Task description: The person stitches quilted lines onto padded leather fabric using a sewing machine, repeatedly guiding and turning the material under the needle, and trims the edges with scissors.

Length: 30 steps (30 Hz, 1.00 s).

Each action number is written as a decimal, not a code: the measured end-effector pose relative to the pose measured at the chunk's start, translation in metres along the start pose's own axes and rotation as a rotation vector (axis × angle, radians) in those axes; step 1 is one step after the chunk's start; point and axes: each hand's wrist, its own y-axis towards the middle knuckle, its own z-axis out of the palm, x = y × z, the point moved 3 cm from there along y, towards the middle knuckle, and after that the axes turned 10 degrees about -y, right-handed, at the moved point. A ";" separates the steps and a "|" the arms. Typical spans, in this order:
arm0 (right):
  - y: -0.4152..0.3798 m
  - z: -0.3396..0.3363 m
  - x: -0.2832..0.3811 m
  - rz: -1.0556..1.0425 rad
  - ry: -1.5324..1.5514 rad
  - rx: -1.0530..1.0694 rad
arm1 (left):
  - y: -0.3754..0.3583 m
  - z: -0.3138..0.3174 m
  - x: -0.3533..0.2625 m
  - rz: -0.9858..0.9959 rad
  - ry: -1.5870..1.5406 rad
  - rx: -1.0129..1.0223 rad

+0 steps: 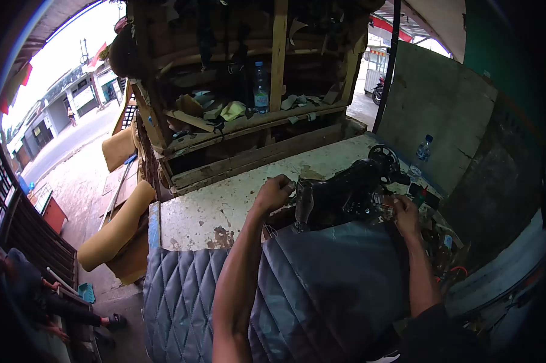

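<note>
A black sewing machine point(339, 190) with a handwheel point(384, 162) stands on the worn white table. My left hand point(275, 193) is closed in a pinch beside the machine's needle end; what its fingertips hold is too small to make out. My right hand point(406, 215) is also closed, its fingers around something small near the machine's base, below the handwheel. Dark grey quilted fabric point(191, 296) drapes over the table's front edge, with a plain dark stretch point(339, 266) running up to the machine. Both forearms reach over this fabric.
Behind the table point(194, 212) rises a wooden frame point(255, 127) with scraps and a water bottle point(261, 91). Another bottle point(423, 154) stands right of the machine. Rolled tan sheet material point(119, 227) leans at the left. A seated person point(34, 290) is at lower left.
</note>
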 end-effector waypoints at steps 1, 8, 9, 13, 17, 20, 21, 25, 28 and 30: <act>-0.001 -0.001 -0.002 0.003 0.000 -0.003 | 0.002 0.001 0.003 0.029 -0.002 0.011; -0.005 -0.004 -0.019 0.035 -0.114 -0.008 | -0.010 0.000 -0.016 0.117 0.084 -0.062; -0.005 -0.003 -0.021 0.033 -0.121 0.003 | -0.010 0.001 -0.017 0.122 0.085 -0.058; -0.010 -0.002 -0.025 0.043 -0.142 0.004 | -0.018 0.004 -0.026 0.116 0.082 -0.152; -0.012 -0.003 -0.025 0.015 -0.085 -0.002 | -0.024 0.006 -0.032 0.088 0.154 -0.227; -0.014 -0.008 -0.019 0.026 -0.085 -0.006 | -0.019 0.009 -0.022 0.080 0.147 -0.261; -0.014 -0.009 -0.016 0.041 -0.102 -0.012 | -0.017 0.009 -0.019 0.083 0.151 -0.257; -0.013 -0.008 -0.025 0.050 -0.044 -0.011 | -0.011 0.001 -0.001 0.045 0.073 -0.252; -0.017 -0.009 -0.014 0.054 -0.106 -0.006 | -0.012 -0.010 -0.008 -0.202 -0.468 -0.014; -0.015 -0.005 -0.025 0.045 -0.071 -0.011 | -0.013 -0.013 -0.017 -0.231 -0.686 0.014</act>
